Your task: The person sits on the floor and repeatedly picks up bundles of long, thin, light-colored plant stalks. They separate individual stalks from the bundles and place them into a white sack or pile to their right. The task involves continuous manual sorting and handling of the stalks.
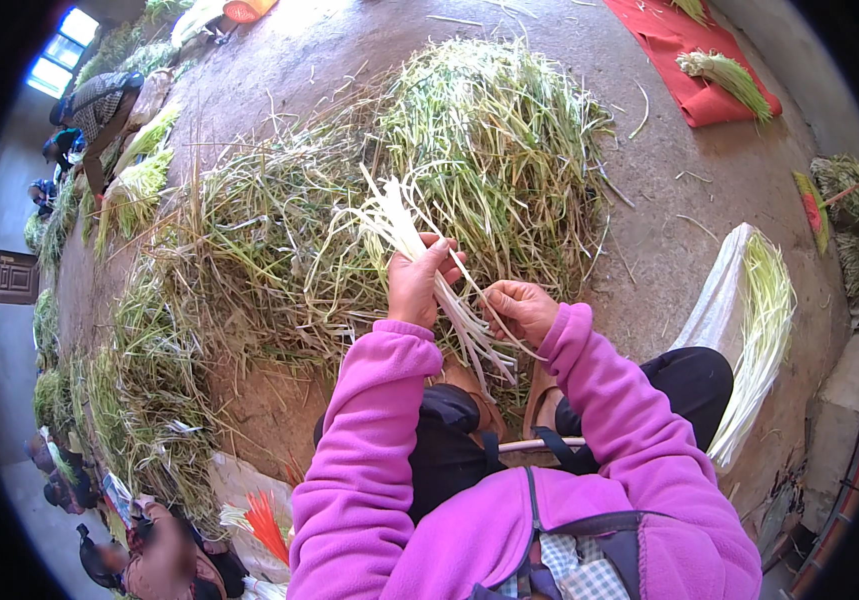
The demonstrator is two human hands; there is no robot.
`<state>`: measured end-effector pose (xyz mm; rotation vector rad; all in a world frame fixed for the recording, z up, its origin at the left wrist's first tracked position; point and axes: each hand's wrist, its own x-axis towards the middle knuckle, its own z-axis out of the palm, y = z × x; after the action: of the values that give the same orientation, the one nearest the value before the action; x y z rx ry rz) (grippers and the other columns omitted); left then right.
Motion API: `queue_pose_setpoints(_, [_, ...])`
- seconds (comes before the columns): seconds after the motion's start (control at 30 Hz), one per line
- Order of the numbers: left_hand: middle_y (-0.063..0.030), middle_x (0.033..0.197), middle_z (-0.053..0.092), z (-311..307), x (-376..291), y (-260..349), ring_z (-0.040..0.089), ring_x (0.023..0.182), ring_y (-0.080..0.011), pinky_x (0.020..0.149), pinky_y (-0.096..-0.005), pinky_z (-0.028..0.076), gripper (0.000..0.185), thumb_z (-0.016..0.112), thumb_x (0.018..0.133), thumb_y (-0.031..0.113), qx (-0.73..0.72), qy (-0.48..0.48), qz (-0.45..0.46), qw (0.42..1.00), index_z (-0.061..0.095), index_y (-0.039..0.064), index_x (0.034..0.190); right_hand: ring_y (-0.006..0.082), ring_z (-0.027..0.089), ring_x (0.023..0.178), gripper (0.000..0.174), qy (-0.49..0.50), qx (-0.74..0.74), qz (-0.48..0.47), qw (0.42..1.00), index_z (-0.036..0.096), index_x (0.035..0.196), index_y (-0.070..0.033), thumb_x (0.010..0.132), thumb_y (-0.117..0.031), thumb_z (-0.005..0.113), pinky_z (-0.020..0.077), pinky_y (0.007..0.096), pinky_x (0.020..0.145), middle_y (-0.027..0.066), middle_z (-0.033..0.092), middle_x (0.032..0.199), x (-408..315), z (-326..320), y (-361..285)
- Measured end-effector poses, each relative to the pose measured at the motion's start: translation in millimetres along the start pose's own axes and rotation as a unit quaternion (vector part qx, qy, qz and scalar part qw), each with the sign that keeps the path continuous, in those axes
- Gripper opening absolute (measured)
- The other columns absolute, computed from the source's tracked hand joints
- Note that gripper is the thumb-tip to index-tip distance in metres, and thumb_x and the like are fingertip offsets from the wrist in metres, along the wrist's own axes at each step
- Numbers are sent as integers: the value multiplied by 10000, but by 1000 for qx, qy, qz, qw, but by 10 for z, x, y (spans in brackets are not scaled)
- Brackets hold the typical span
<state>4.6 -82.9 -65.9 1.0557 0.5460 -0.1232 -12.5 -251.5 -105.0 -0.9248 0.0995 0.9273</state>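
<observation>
My left hand (420,281) is closed around a loose bunch of pale blanched leafy stalks (395,217), their white ends spreading below the fist. My right hand (523,306) pinches one thin stalk between thumb and fingers, beside the lower part of the bunch. Under and beyond both hands lies a large heap of green and straw-coloured leaves (497,127), spread over the floor to the left. By my right knee, a long bundle of pale stalks (763,315) rests along a white woven sack (711,292).
Red cloth (669,52) at the upper right carries a stalk bundle (729,79). Orange-red ties (268,525) lie at lower left. One person (103,105) bends over stalks at upper left; another person (166,555) is at lower left. More leaf heaps line the left wall.
</observation>
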Motion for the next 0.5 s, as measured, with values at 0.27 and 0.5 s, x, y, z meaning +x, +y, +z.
queue_pose_setpoints(0.27, [-108, 924, 575, 13, -15, 5, 595, 762, -183, 584, -246, 501, 174, 518, 804, 65, 0, -8, -8, 1000, 432, 63, 956, 81, 469, 458, 241, 98, -35, -22, 994, 477, 847, -85, 847, -326, 470, 439, 200, 447, -8, 473, 614, -1, 7, 109])
queue_pose_setpoints(0.5, [-101, 921, 581, -2, 4, -20, 593, 803, -184, 619, -254, 501, 141, 508, 810, 58, 10, -17, -11, 1000, 439, 76, 931, 90, 448, 460, 232, 146, -46, -13, 988, 448, 843, -88, 858, -319, 449, 436, 214, 450, -4, 453, 618, -4, 32, 168])
